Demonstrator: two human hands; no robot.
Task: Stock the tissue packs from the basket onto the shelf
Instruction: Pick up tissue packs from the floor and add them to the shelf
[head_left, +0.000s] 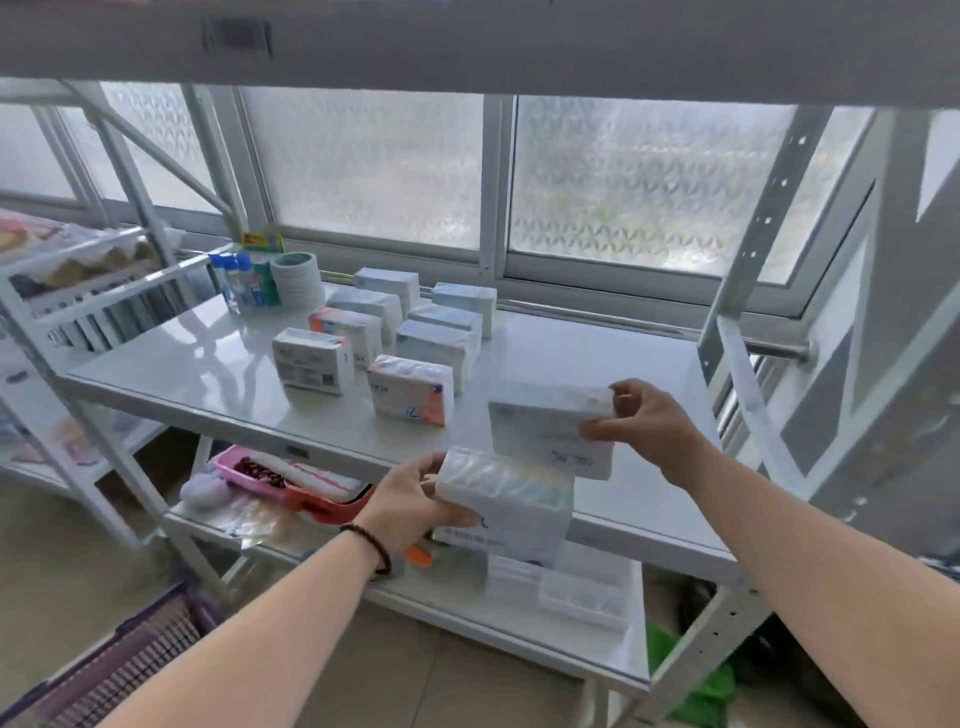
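My right hand (647, 431) grips a white tissue pack (545, 428) by its right end, just above the white shelf (597, 358) near its front edge. My left hand (410, 501) holds a second tissue pack (506, 501) lower down, in front of the shelf's edge. Several tissue packs stand in rows on the shelf, among them an orange-marked one (411, 389) and a white one (311, 361). A purple slatted basket (119, 670) shows at the bottom left corner; its contents are hidden.
At the shelf's back left stand small bottles (239, 278) and a stack of round white items (297, 278). The lower shelf holds a pink tray (244, 465), an orange-red object (324, 504) and clear plastic boxes (587, 592). A metal upright (753, 244) stands at the right.
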